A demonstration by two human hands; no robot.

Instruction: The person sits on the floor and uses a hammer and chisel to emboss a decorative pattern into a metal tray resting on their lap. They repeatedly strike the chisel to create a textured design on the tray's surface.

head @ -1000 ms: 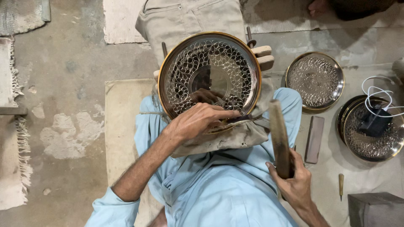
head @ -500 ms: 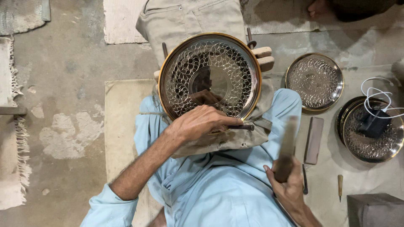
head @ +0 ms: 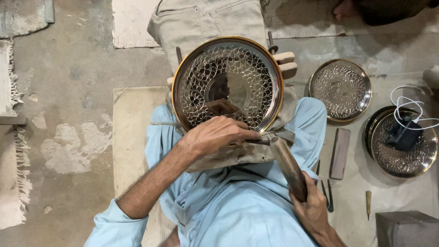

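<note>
A round metal tray (head: 227, 84), gold-rimmed and engraved with looping scrollwork around a plain mirror-like centre, rests tilted on the person's lap at centre frame. The left hand (head: 215, 135) curls over its lower rim, fingers closed on a thin tool that is mostly hidden beneath them. The right hand (head: 313, 208), lower right, grips a wooden mallet (head: 288, 167) whose head meets that tool. Two more engraved trays (head: 340, 89) lie on the floor, right.
</note>
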